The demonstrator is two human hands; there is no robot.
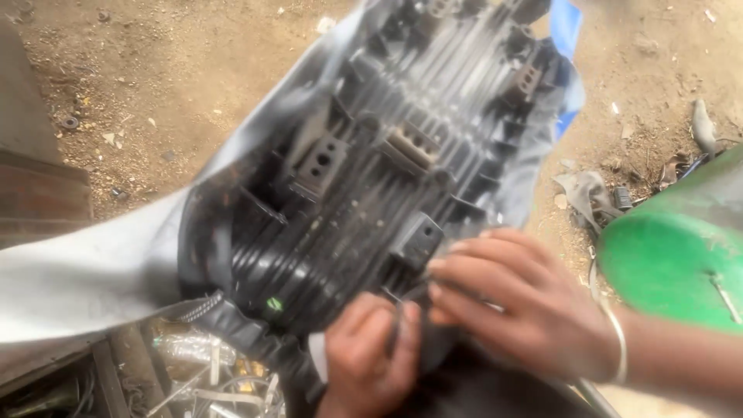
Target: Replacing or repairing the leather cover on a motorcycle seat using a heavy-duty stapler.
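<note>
Nearest the camera, at six o'clock, the left hand [364, 360] is clenched around a thin dark strip or edge at the lower end of the big black ribbed plastic seat base [364, 178]; exactly what it pinches is blurred. Just beside it at four o'clock, the right hand [515, 302], with a pale bangle [617, 340] on its wrist, lies with bent fingers pressed on the same lower edge, touching the plastic rather than fully closed round anything.

The seat base is turned underside up and tilted, running from the hands toward one o'clock, its ribs and square mounting blocks exposed. A grey vinyl cover [85, 271] wraps its rim and trails out to nine o'clock.

Below it, at seven o'clock, lies a heap of scrap metal strips [209, 379]. At three o'clock sits a rounded green painted metal part [669, 267]. Farther off, bare sandy ground [178, 70] is strewn with small debris.

Judging from the grip, the base could slip or twist, since both hands hold one end only; fingers pressed near sharp ribs could get nicked, and the cover might tear.
</note>
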